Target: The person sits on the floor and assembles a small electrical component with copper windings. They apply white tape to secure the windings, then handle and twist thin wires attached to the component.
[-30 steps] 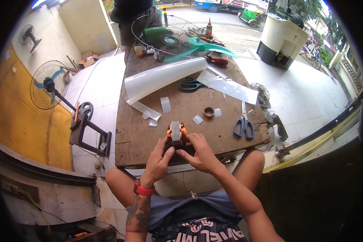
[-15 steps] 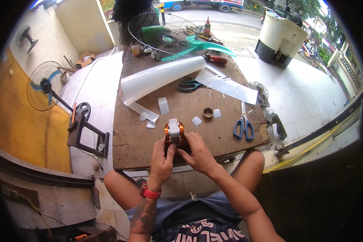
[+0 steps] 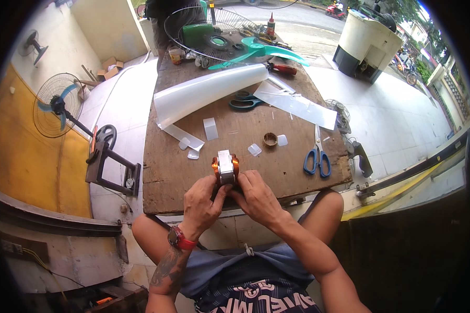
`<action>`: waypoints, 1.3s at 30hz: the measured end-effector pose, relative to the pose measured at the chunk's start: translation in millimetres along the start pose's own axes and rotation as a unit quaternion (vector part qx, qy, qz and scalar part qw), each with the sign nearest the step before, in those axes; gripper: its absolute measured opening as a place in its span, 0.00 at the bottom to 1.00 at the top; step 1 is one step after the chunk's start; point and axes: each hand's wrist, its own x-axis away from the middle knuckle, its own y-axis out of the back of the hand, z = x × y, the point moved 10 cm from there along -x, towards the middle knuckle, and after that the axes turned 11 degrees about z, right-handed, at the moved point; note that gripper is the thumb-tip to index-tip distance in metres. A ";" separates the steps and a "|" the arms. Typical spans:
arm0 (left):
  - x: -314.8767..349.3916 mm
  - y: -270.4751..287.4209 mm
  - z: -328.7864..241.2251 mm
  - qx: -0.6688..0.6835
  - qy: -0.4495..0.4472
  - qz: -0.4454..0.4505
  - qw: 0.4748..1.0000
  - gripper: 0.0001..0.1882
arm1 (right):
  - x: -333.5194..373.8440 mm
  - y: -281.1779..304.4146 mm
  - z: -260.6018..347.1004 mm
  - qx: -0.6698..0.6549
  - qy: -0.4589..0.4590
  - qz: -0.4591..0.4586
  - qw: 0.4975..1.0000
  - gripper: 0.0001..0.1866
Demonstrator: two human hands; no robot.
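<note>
At the near edge of the wooden table (image 3: 193, 188), a motor stator (image 3: 225, 164) with a silvery metal core and copper windings on both sides is held between my two hands. My left hand (image 3: 201, 202) closes on its left near side, the thumb pressed against the lower front. From the right, my right hand (image 3: 258, 199) grips the other side, its thumb close to the left one. My fingers partly hide the stator's near end. Beyond it lie clear plastic pieces (image 3: 254, 149) and a brown tape ring (image 3: 270, 139). Blue-handled scissors (image 3: 317, 160) rest to the right.
A roll of clear plastic sheet (image 3: 209, 96) lies across the table, beside a cut strip (image 3: 297, 106) and dark teal scissors (image 3: 244, 102). Farther back are a wire fan guard (image 3: 193, 31), green fan blades (image 3: 256, 50) and a red screwdriver (image 3: 283, 69). A standing fan (image 3: 60, 104) is at left.
My left wrist has swung outward to the left and its hand has turned slightly on the stator. Both hands keep hold. A truck on the road has mostly passed out of view.
</note>
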 end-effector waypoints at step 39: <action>-12.8 -37.9 44.1 0.395 0.113 0.027 0.911 0.23 | -10.0 -1.8 -2.0 -0.139 -0.101 -0.003 0.985 0.22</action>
